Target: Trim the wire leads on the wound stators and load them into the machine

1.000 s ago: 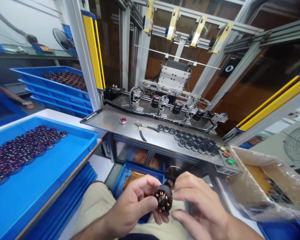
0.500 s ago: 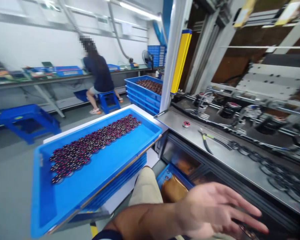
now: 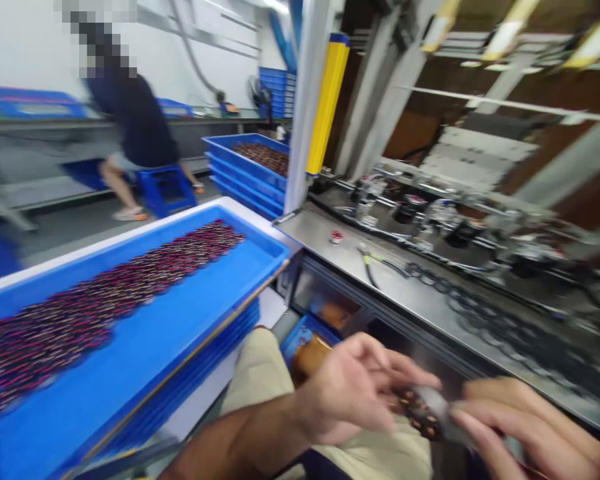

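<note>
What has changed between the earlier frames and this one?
The view swung left, then slightly back right. The right hand, out of sight half a second ago, is back beside the copper-studded part at the left hand; blur hides each grip. Pliers and blue tray look unmoved.

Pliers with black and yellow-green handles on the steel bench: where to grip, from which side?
Grip the pliers by both handles, coming from above the front edge of the steel bench. They lie splayed: one handle runs toward that edge, the other toward the dark round parts, head pointing away. Likely best to squeeze both together before lifting.
</note>
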Available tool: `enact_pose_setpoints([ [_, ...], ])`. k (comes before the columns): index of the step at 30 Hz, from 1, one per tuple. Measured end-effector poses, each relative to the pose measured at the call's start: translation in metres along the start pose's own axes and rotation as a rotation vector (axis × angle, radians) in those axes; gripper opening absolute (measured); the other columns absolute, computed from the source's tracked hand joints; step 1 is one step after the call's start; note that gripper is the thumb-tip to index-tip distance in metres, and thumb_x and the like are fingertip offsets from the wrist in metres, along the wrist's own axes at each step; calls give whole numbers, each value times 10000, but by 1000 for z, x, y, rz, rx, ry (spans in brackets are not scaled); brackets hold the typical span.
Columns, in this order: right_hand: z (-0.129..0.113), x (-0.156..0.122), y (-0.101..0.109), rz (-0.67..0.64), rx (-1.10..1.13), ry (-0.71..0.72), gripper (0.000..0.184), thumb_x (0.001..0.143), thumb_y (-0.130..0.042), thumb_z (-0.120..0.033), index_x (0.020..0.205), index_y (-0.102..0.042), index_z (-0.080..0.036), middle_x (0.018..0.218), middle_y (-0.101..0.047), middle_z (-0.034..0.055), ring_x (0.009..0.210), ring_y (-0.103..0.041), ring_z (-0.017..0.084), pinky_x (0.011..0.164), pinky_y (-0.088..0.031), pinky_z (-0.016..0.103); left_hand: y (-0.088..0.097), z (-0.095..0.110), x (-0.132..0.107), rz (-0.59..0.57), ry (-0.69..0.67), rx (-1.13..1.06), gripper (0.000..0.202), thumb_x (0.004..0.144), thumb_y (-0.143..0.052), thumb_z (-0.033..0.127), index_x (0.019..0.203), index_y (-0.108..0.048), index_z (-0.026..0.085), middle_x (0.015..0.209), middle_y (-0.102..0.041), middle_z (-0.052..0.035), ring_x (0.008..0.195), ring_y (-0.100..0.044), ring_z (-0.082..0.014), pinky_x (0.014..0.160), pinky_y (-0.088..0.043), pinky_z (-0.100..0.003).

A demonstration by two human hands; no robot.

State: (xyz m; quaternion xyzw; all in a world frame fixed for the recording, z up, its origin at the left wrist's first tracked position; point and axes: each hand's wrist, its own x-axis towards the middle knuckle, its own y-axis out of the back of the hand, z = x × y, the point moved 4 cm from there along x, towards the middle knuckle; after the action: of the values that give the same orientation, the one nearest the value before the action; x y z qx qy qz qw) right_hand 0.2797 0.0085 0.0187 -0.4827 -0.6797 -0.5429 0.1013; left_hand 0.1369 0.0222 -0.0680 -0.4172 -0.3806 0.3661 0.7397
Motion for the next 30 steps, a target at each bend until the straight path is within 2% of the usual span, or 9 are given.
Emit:
enact_pose_setpoints([
  [1, -5, 1, 6, -42, -42, 5, 77, 880, -631, -89, 910, -664, -152, 820, -673, 55, 734, -636, 126, 597, -526, 206, -2, 6, 2, -8, -10, -10, 425, 612, -911, 186, 944, -646, 209, 963, -767, -40, 1151, -674, -242, 956, -513, -365],
  [3, -12, 5, 10, -120, -80, 53, 116, 883, -585, -45, 920, -650, -133, 783, -673, 62, 716, -633, 137, 606, -525, 236, 2, 8, 8, 26, 42, 35, 411, 709, -857, 340, 1031, -644, 197, 1017, -751, -59, 1113, -678, -216, 921, -522, -319],
  [7, -15, 10, 9, -169, -121, 143, 96, 937, -541, -86, 935, -635, -107, 749, -670, 85, 676, -615, 164, 552, -487, 288, 6, -20, 12, -148, 503, 172, 590, 854, -559, 664, 876, -666, 85, 687, -718, -93, 582, -691, -157, 542, -508, -222],
  [9, -15, 9, 10, -162, -153, 156, 94, 942, -547, -101, 944, -640, -93, 756, -668, 97, 682, -613, 169, 552, -487, 288, 4, -26, 10, -231, 547, 209, 567, 863, -549, 655, 853, -636, 94, 582, -683, -73, 453, -653, -161, 421, -445, -204],
  [13, -16, 4, 17, -60, -244, 164, 68, 910, -584, -80, 921, -650, -89, 739, -644, 84, 651, -570, 155, 526, -454, 272, 4, -19, 11, -147, 356, 294, 348, 834, -738, 378, 1046, -541, 184, 773, -720, -30, 542, -713, -135, 466, -484, -151],
  [16, -13, 1, 20, -28, -283, 94, 94, 879, -583, -41, 920, -653, -89, 750, -634, 86, 660, -553, 153, 542, -453, 269, 0, -12, 11, -108, 242, 314, 404, 756, -822, 222, 1027, -522, 236, 976, -671, -1, 727, -742, -128, 589, -527, -156],
  [19, -9, -2, 21, 1, -258, 8, 115, 873, -568, -27, 886, -650, -107, 739, -619, 70, 650, -534, 142, 555, -447, 259, -3, -8, 11, -70, 154, 318, 438, 701, -866, 212, 991, -541, 248, 1213, -585, -22, 872, -703, -134, 713, -539, -210],
  [24, -5, -6, 17, 43, -183, -14, 95, 886, -575, -42, 863, -639, -108, 741, -610, 63, 668, -539, 136, 577, -441, 254, -7, -8, 9, 11, 47, 412, 470, 728, -850, 275, 1131, -608, 262, 1121, -565, -38, 864, -643, -124, 746, -524, -221],
  [30, -6, -9, 13, 140, -157, -13, 94, 880, -589, -36, 875, -645, -112, 737, -628, 57, 674, -557, 129, 583, -460, 243, -13, -6, 11, 92, -109, 633, 285, 706, -850, 166, 954, -737, 249, 1097, -561, -46, 979, -643, -170, 855, -532, -262],
])
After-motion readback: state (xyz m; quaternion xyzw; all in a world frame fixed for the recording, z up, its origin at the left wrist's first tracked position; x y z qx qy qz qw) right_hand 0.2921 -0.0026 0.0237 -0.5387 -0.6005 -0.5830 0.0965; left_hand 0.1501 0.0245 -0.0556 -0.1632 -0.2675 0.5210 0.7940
